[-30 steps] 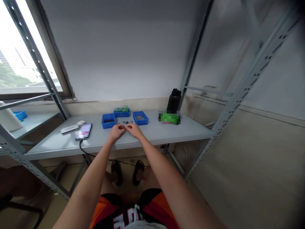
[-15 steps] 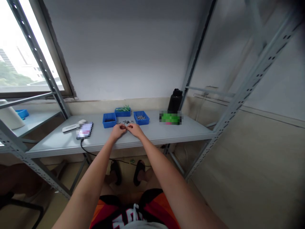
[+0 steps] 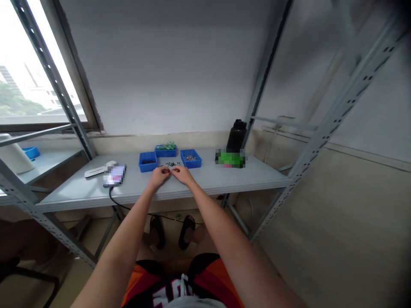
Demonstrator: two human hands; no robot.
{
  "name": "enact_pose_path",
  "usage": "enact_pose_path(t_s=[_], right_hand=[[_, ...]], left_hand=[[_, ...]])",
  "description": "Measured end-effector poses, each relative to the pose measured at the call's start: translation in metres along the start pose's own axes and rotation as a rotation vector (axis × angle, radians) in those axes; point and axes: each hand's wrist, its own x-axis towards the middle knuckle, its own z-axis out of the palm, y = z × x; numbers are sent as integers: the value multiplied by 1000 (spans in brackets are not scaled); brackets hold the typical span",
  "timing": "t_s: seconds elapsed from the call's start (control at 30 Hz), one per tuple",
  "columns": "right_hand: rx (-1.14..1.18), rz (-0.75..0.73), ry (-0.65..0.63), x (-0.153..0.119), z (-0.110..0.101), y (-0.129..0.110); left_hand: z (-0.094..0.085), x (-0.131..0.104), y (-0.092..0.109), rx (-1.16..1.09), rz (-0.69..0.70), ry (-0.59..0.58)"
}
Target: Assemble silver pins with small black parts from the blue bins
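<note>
Near the front of the grey shelf top, my left hand (image 3: 159, 176) and my right hand (image 3: 181, 174) are close together, fingertips almost meeting. Both are closed in a pinch; what they hold is too small to make out. Just beyond the fingers lies a loose group of small dark and silvery pieces (image 3: 173, 164). Behind it stand three blue bins: the left bin (image 3: 143, 168) with dark small parts, the back bin (image 3: 170, 153) with green pieces (image 3: 167, 146), and the right bin (image 3: 196, 164) with small silvery metal parts (image 3: 190, 158).
On the left lie a phone (image 3: 114, 174) with a black cable (image 3: 119, 204) and a white flat object (image 3: 94, 172). A black bottle (image 3: 236, 137) stands at the back right behind a blurred green item (image 3: 230, 159). Metal uprights (image 3: 268, 77) frame the shelf.
Hardly anything differs. Both hands keep the same place and pinch, and the whole view has shifted very slightly.
</note>
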Motion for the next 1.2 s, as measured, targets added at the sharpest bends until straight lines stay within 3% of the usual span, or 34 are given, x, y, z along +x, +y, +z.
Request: enact_pose_path(t_s=[0.37, 0.8, 1.2], right_hand=[[-49, 10, -2, 0, 0, -2], [-1, 36, 33, 1, -1, 1], [-18, -23, -44, 1, 0, 3]], left_hand=[[2, -1, 1, 145, 21, -28], [0, 1, 5, -14, -41, 45], [-2, 1, 7, -167, -43, 89]])
